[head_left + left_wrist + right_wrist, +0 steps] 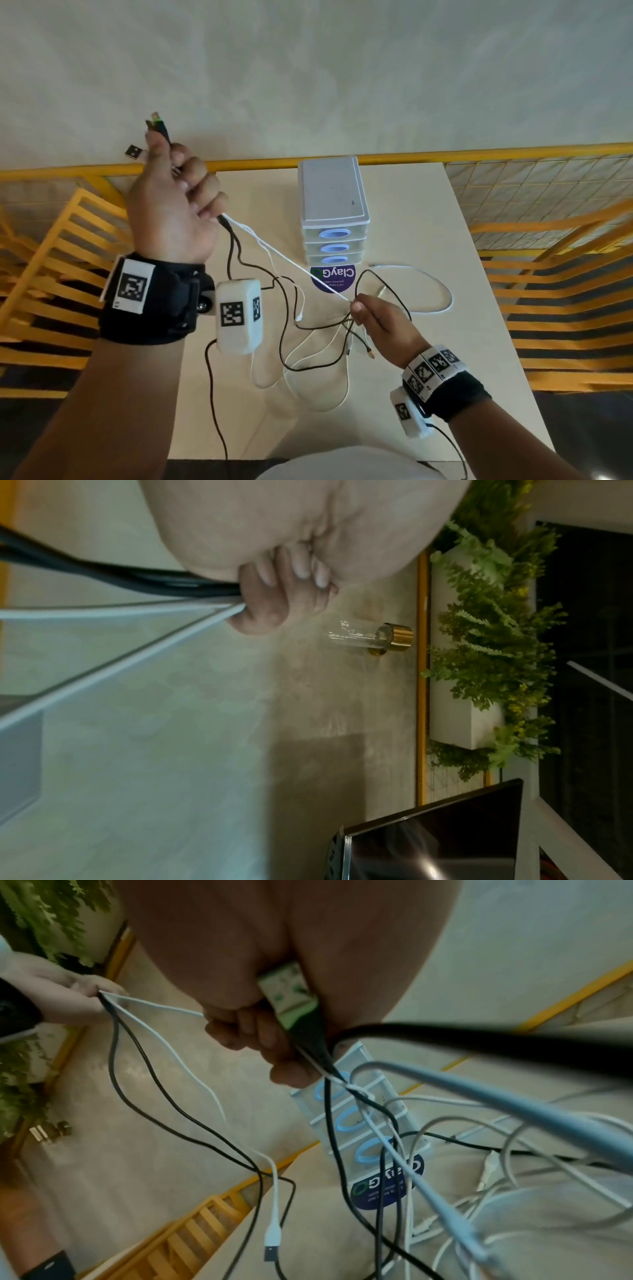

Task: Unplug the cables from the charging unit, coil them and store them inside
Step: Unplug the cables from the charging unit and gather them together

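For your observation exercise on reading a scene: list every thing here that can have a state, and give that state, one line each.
Left hand: raised, gripping a bundle of cable ends.
Right hand: low over the table, pinching a white cable.
White cable: pulled taut between the hands.
Black cables: unplugged, hanging loose and tangled, uncoiled.
Drawer unit: upright, all three drawers closed.
Another white cable: lying loose on the table.

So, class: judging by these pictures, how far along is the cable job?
Unplugging looks done: the left hand grips several cables with their USB plugs free. In hand: the right hand pinches a taut white cable, separating the tangle. Left: coiling and storing; the drawer unit drawers look closed.
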Demonstrator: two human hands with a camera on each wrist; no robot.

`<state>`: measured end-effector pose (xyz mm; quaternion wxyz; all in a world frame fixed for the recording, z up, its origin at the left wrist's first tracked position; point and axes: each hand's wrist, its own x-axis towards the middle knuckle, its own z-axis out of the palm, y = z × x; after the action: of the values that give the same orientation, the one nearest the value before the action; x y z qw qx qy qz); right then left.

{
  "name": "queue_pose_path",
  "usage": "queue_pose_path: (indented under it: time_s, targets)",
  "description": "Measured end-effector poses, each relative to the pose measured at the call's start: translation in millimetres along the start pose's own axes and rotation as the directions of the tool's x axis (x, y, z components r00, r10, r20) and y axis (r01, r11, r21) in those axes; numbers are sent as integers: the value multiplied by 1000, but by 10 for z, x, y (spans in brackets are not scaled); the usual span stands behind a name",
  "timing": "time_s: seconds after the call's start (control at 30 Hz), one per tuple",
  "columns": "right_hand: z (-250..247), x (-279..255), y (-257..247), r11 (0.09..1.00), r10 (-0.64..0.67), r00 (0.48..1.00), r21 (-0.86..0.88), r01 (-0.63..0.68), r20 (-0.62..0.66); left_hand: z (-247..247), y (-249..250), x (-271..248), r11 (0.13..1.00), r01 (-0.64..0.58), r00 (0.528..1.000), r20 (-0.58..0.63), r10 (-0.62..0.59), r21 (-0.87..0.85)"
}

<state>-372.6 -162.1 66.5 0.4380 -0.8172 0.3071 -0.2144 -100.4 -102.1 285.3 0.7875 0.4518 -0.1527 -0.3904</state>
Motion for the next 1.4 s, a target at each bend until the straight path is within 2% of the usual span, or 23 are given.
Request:
queue_pose_path:
  time_s: [0.13,0.33,0.47,0.6,0.7,0.73,0.8,0.83,0.9,0.97,1.0,1.03,1.13,1.17,1.3,1.4]
  targets:
    - [33,38,186,993,16,1000,-113,-15,10,43,95,-30,998,-53,998,18,52,39]
    - [93,-19,504,961,135,987,-254,-108,92,23,353,-24,991,-119,991,74,115,60]
    - [80,28,525,946,191,977,-282,-158,91,16,357,-55,986,-138,987,96,128,98]
    - [0,37,483,952,201,972,-260,-163,125,61,273,-125,987,-104,990,112,91,120]
    - [-101,6,272,951,202,967,-268,-157,153,130,61,-222,994,-31,979,204,10,101]
    - [-175,37,87,964,172,978,-224,-143,114,151,-31,-262,996,9,968,250,-31,88]
    - [-345,178,-410,995,-16,999,-103,19,28,212,-233,-342,993,91,925,363,-110,70]
    - [-423,266,-708,994,-108,994,-16,108,8,253,-344,-389,990,122,896,421,-139,68]
    - [-507,476,-1239,944,-244,968,243,225,52,347,-543,-464,987,144,852,500,-158,66]
    - [-475,635,-1520,821,-250,962,551,150,110,429,-637,-479,988,140,842,518,-151,61]
    - [-431,674,-1569,770,-231,964,630,97,135,446,-640,-452,990,131,850,508,-142,57]
    - [-364,686,-1571,777,-198,968,626,60,154,444,-622,-410,992,109,860,495,-123,59]
    - [-134,622,-1409,910,-119,985,411,57,126,335,-533,-284,991,15,879,470,-77,135]
    - [-70,583,-1353,919,-119,989,387,78,84,293,-528,-263,985,-2,879,470,-81,173]
    - [56,475,-1262,860,-131,991,495,125,-24,200,-635,-294,980,9,844,524,-114,198]
    - [63,450,-1229,896,-132,990,422,139,-46,179,-730,-373,984,1,838,537,-97,176]
